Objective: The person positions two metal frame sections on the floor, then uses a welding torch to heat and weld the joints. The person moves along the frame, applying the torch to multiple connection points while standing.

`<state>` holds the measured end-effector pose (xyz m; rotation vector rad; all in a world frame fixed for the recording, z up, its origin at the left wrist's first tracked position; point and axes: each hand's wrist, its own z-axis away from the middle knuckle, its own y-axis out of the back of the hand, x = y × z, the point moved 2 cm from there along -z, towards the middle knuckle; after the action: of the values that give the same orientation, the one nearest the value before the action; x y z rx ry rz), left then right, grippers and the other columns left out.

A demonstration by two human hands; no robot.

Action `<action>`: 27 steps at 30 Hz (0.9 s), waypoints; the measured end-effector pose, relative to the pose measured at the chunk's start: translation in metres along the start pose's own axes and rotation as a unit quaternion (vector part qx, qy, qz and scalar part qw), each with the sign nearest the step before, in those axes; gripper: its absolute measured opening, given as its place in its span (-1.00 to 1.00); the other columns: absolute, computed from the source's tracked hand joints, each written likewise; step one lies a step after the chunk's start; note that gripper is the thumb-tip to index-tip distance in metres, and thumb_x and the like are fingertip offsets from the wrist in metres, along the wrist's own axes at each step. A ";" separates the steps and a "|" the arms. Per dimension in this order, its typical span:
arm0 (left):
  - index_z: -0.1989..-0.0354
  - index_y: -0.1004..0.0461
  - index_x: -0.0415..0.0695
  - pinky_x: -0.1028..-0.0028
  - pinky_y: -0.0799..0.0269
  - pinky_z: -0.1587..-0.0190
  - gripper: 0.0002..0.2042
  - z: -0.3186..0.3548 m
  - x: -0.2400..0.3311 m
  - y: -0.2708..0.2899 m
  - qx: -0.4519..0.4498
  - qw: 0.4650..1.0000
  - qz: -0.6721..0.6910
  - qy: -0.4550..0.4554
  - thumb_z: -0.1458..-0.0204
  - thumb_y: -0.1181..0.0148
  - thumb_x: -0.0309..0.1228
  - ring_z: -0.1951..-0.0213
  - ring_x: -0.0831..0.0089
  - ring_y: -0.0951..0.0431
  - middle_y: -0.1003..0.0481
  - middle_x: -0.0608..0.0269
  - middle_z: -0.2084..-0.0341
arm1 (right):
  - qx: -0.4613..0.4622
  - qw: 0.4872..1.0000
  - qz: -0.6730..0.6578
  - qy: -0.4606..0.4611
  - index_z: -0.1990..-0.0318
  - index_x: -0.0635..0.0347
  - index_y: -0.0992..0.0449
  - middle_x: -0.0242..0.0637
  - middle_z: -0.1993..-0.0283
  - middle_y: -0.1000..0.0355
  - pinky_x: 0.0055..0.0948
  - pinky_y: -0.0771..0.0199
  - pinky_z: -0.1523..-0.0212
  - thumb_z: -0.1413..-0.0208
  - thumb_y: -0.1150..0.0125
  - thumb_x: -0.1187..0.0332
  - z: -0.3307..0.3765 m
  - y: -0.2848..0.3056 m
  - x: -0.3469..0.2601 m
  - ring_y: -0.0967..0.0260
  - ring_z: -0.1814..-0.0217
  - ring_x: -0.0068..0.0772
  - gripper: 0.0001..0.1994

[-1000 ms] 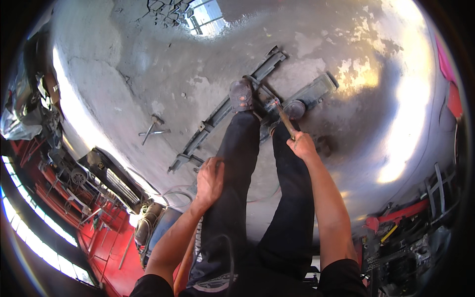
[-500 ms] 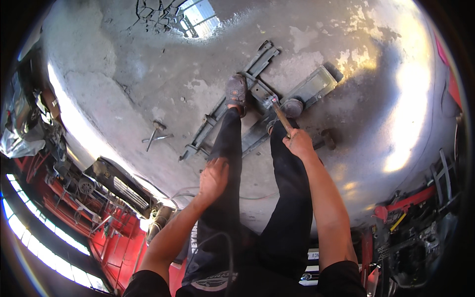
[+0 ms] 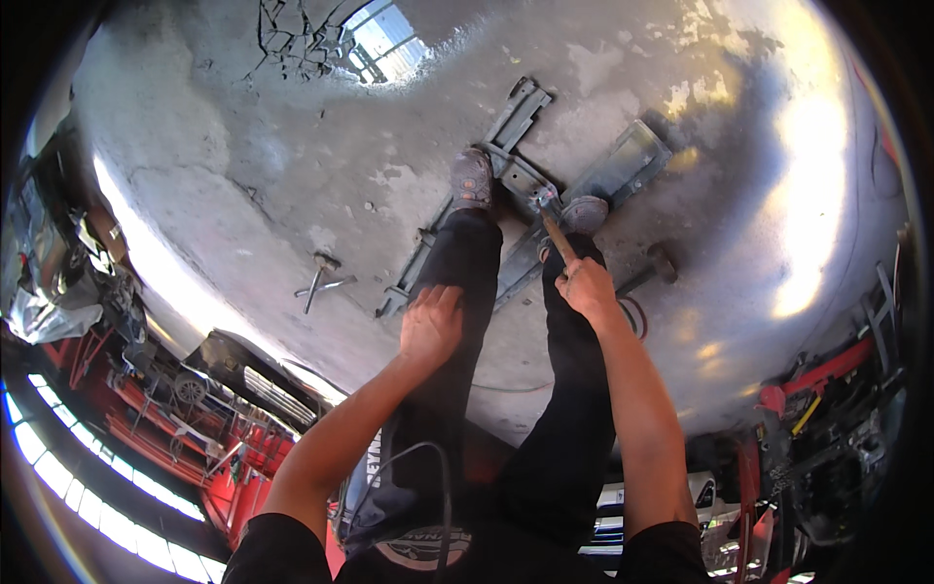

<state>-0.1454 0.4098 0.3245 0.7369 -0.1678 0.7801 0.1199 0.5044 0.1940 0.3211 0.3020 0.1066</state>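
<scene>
My right hand (image 3: 588,288) is closed around the wooden handle of a hammer (image 3: 559,239). The hammer's head is down at the crosspiece of a grey metal frame (image 3: 526,179), beside my right shoe (image 3: 586,214); whether they touch I cannot tell. On my left knee rests my left hand (image 3: 432,325), holding nothing, its fingers spread over the dark trouser leg (image 3: 457,277). My left shoe (image 3: 472,179) is planted on the frame near the crosspiece. The frame lies on the concrete floor, partly hidden by my legs.
To the left, a small hammer (image 3: 324,263) lies across another metal tool (image 3: 336,285). A heavy-headed hammer (image 3: 663,263) is right of my right leg. Car parts (image 3: 233,365) crowd the left edge, and a red metal stand (image 3: 827,375) with dark parts is at right.
The view has shifted slightly, so the floor things sit a little differently. My right hand still grips the hammer at the frame; my left hand stays on the knee, fingers a little more spread.
</scene>
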 end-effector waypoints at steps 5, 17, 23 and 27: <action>0.14 -0.49 -0.16 0.03 -0.48 0.03 -0.84 -0.014 -0.032 -0.003 -0.043 0.998 -0.046 -0.003 -0.10 -0.16 -0.49 0.09 -0.05 -0.54 -0.55 0.03 0.22 | 0.042 0.999 -0.004 -0.019 -0.12 0.17 -0.54 0.10 0.21 -0.55 -0.02 -0.60 0.10 -0.04 -0.34 0.21 0.011 0.003 -0.028 -0.58 0.16 0.12 -0.52; 0.17 -0.49 -0.17 0.03 -0.47 0.03 -0.87 -0.009 -0.038 -0.007 -0.064 0.996 -0.043 0.033 -0.15 -0.15 -0.45 0.08 -0.04 -0.54 -0.54 0.01 0.24 | 0.060 0.998 0.000 -0.011 -0.17 0.15 -0.52 0.07 0.25 -0.52 -0.05 -0.63 0.20 -0.02 -0.36 0.23 0.021 -0.023 -0.021 -0.59 0.27 0.09 -0.48; 0.17 -0.51 -0.16 0.04 -0.45 0.06 -0.88 -0.037 -0.009 0.027 0.038 0.999 0.027 0.025 -0.15 -0.16 -0.47 0.10 -0.04 -0.53 -0.55 0.02 0.28 | 0.046 0.998 0.024 0.023 -0.22 0.20 -0.46 0.08 0.21 -0.51 -0.09 -0.65 0.23 -0.04 -0.36 0.25 0.005 -0.017 -0.003 -0.59 0.28 0.07 -0.45; 0.17 -0.52 -0.15 0.06 -0.46 0.08 -0.84 0.012 -0.024 0.008 -0.012 1.000 -0.024 -0.003 -0.06 -0.19 -0.51 0.14 -0.04 -0.53 -0.56 0.04 0.27 | 0.067 0.997 0.021 0.040 -0.26 0.19 -0.43 0.03 0.25 -0.51 -0.12 -0.65 0.23 -0.02 -0.36 0.26 0.023 -0.023 0.009 -0.59 0.29 0.08 -0.40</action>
<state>-0.1667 0.3918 0.3285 0.7172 -0.1643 0.7288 0.1366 0.4774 0.2051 0.4573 0.3822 0.1414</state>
